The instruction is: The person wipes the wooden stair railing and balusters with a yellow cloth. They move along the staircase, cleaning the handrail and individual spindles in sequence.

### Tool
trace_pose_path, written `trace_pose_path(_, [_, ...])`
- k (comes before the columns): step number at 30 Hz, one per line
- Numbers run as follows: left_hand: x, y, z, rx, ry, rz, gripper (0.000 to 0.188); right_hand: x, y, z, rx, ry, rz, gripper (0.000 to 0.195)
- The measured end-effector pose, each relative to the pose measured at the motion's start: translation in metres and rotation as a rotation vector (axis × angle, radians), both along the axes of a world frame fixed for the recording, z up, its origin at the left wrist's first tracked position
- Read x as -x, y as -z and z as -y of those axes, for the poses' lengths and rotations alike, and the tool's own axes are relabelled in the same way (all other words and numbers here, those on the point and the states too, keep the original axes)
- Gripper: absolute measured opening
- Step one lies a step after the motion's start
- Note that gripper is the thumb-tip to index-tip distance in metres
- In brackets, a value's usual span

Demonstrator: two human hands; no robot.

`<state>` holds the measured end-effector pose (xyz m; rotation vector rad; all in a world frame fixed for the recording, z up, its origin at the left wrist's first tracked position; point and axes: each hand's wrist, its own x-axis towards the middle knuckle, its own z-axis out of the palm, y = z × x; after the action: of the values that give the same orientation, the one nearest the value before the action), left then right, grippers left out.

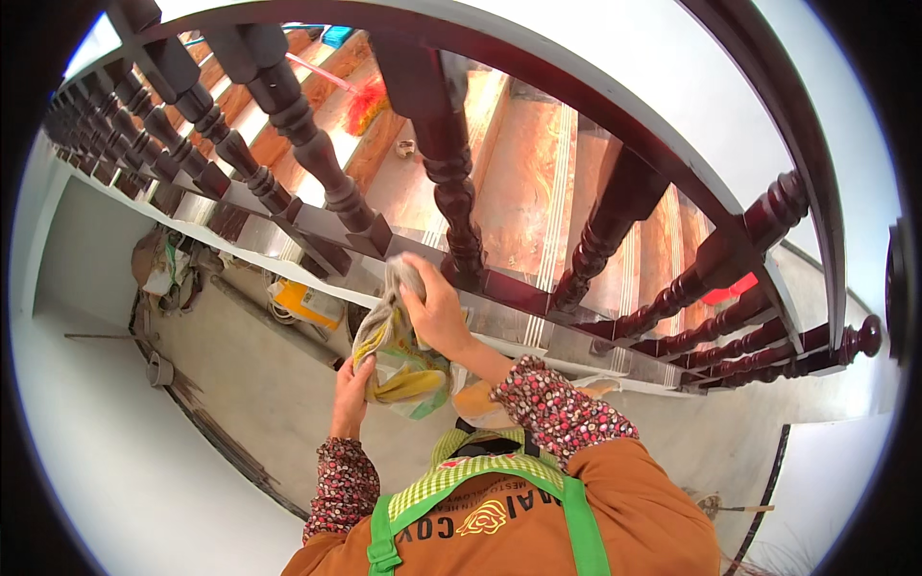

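A twisted grey and yellow cloth (382, 325) stretches between my two hands in front of the stair railing. My right hand (438, 311) grips its grey upper end close to the bottom rail. Lower and to the left, my left hand (351, 392) pinches the cloth's yellowish part with thumb and fingers. A loose yellow fold hangs to the right of that hand. Behind the cloth, a clear plastic bag with green print (418, 360) is partly hidden; I cannot tell whether a hand touches it.
Dark wooden balusters (457, 209) and a curved handrail (547, 57) stand before me. Beyond them are stairs with a red-orange duster (367, 104) and a small roll (405, 148). Below lie a yellow container (310, 304), a long pipe (277, 320), a grey cup (159, 370) and bags (162, 270).
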<state>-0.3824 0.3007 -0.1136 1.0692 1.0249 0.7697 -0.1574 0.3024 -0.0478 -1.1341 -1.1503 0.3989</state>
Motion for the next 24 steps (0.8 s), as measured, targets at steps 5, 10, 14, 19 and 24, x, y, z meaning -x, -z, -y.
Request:
trace_pose_path(5, [-0.047, -0.015, 0.012, -0.129, 0.088, -0.107, 0.035, -0.005, -0.004, -0.082, -0.093, 0.176, 0.366, 0.057])
trace_pose_path(10, [-0.051, 0.005, 0.012, -0.073, 0.019, 0.042, 0.035, 0.005, 0.067, -0.097, 0.196, 0.379, 0.905, 0.062])
trace_pose_path(14, [-0.049, 0.024, 0.025, 0.049, 0.088, 0.107, 0.038, -0.005, 0.065, -0.074, 0.238, 0.386, 1.330, 0.048])
trace_pose_path(19, [-0.055, 0.034, 0.047, 0.077, 0.216, 0.039, 0.042, -0.002, 0.078, -0.064, 0.458, 0.448, 1.453, 0.038])
trace_pose_path(24, [-0.041, 0.030, 0.058, 0.115, 0.237, 0.075, 0.043, 0.003, 0.073, -0.056, 0.680, 0.311, 1.589, 0.028])
